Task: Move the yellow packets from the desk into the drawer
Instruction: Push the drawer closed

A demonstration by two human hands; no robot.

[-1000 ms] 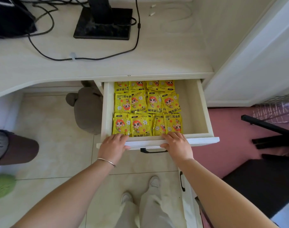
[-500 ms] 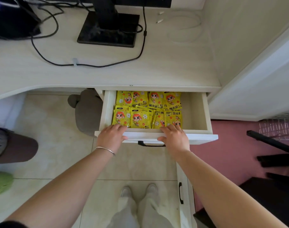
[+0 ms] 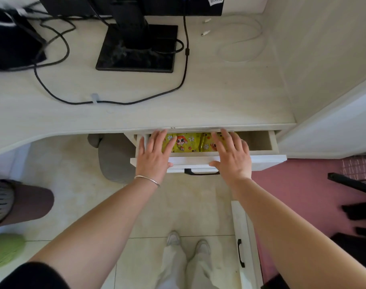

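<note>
The left hand (image 3: 154, 157) and right hand (image 3: 233, 156) lie flat, fingers straight, on the near front edge of the white drawer (image 3: 267, 160). Their fingers reach over glossy yellow packets (image 3: 184, 142) printed with an orange-haired cartoon face and white flowers. The packets lie in the drawer's narrow strip showing under the worktop (image 3: 198, 97).

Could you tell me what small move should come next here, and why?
Probably slide the left hand and right hand back onto the drawer front, then push it shut. The yellow packets lie inside, none on the desk, and only a narrow gap is open. Both hands lie flat, reaching into that gap under the desk edge, risking a pinch.
</note>
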